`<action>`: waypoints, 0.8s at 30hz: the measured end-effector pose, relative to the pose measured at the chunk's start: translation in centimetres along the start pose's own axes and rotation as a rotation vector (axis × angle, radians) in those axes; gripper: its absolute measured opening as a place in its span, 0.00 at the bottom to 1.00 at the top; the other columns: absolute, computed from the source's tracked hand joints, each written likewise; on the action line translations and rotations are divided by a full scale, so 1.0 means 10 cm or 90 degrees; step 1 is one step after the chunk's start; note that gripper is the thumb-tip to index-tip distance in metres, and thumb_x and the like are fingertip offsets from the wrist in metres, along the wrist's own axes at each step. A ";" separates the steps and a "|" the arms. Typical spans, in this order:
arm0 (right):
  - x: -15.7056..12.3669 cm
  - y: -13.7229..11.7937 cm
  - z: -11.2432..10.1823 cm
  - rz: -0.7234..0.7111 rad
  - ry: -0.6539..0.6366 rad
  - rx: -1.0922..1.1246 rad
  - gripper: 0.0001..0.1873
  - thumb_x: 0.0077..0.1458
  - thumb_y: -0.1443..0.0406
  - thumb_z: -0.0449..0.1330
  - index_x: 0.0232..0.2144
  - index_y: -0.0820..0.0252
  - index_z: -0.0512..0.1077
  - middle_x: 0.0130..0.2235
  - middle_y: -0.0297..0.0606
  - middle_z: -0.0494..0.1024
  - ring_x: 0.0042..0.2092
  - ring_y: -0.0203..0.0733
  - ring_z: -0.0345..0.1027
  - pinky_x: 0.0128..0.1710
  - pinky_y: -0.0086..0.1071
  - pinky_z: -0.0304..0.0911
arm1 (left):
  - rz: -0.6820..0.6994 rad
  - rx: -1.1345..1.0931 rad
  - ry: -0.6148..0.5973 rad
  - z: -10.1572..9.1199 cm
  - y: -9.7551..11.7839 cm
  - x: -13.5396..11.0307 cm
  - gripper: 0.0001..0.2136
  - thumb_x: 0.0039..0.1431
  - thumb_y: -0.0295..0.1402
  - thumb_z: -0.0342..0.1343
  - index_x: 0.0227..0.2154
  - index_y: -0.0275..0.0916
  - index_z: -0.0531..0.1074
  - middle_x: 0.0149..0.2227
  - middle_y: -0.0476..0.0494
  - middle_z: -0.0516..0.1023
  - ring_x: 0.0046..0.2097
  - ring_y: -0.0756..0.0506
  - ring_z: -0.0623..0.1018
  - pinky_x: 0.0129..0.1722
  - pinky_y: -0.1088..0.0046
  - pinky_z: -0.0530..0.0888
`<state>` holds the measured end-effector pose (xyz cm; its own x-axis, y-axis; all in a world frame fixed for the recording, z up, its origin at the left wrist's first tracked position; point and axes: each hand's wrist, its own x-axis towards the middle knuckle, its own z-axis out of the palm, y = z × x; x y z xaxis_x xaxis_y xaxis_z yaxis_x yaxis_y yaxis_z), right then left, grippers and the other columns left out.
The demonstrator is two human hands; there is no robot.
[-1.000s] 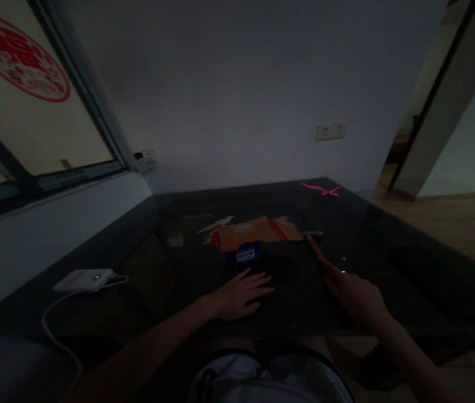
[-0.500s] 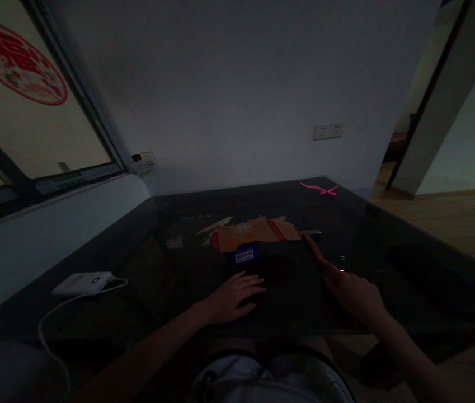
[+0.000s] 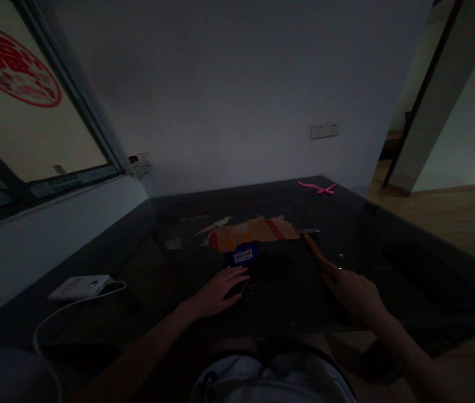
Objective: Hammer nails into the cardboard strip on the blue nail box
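My right hand (image 3: 353, 291) is wrapped round the wooden handle of a hammer (image 3: 313, 245), whose metal head lies at the right end of a torn strip of cardboard (image 3: 258, 230). Over the dark tabletop, my left hand (image 3: 220, 291) is open, fingers spread. Just beside its fingertips are a few thin shiny pieces (image 3: 249, 290) that look like nails. A small blue box (image 3: 243, 255) with a white label stands between this hand and the cardboard, touching or partly under the cardboard's front edge; I cannot tell which.
A white power bank (image 3: 80, 287) with a white cable lies on the dark table (image 3: 170, 204) at left. A pink ribbon-like strip (image 3: 321, 188) rests at the far right corner. Small shiny bits (image 3: 341, 256) lie near the hammer. A dark flat object (image 3: 426, 274) is at right.
My left hand has moved a little to the left, uncovering the thin shiny pieces beside its fingers. The right hand stays on the hammer. The whole view has shifted slightly.
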<state>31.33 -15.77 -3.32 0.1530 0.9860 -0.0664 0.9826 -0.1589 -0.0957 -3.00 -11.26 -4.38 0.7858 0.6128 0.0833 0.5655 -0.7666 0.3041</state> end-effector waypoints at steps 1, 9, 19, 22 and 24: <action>0.00 0.00 0.00 -0.003 0.000 -0.002 0.26 0.59 0.56 0.40 0.59 0.43 0.53 0.36 0.45 0.78 0.35 0.53 0.73 0.30 0.40 0.63 | -0.005 0.000 -0.003 0.00 -0.01 0.00 0.23 0.61 0.39 0.43 0.58 0.45 0.53 0.62 0.45 0.52 0.62 0.45 0.53 0.61 0.59 0.52; 0.02 0.03 0.05 0.002 0.005 -0.009 0.26 0.59 0.55 0.40 0.59 0.43 0.52 0.34 0.44 0.79 0.35 0.53 0.74 0.29 0.40 0.63 | 0.007 0.011 -0.034 0.04 -0.08 0.01 0.24 0.62 0.41 0.39 0.60 0.45 0.49 0.63 0.45 0.48 0.63 0.44 0.51 0.61 0.59 0.52; 0.01 0.01 0.03 0.004 0.007 0.000 0.26 0.59 0.55 0.40 0.60 0.42 0.51 0.37 0.44 0.78 0.36 0.53 0.73 0.30 0.41 0.64 | -0.027 0.043 0.021 0.03 -0.03 -0.04 0.22 0.62 0.41 0.40 0.58 0.45 0.54 0.59 0.43 0.58 0.60 0.44 0.57 0.61 0.56 0.50; 0.01 0.02 0.04 0.003 0.009 -0.005 0.26 0.59 0.55 0.40 0.59 0.43 0.52 0.37 0.44 0.78 0.36 0.53 0.73 0.30 0.40 0.64 | -0.038 0.034 0.028 0.04 -0.04 -0.04 0.22 0.62 0.41 0.40 0.58 0.44 0.55 0.59 0.43 0.58 0.60 0.44 0.58 0.61 0.57 0.51; 0.01 0.01 0.03 0.005 0.011 -0.009 0.26 0.59 0.55 0.41 0.59 0.43 0.52 0.36 0.44 0.78 0.36 0.53 0.73 0.30 0.39 0.63 | -0.049 0.031 0.034 0.05 -0.05 -0.04 0.22 0.62 0.41 0.39 0.58 0.44 0.54 0.59 0.43 0.58 0.60 0.44 0.58 0.61 0.58 0.52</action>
<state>31.44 -15.73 -3.68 0.1625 0.9854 -0.0502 0.9828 -0.1662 -0.0807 -3.50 -11.18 -5.02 0.7264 0.6781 0.1120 0.6358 -0.7249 0.2652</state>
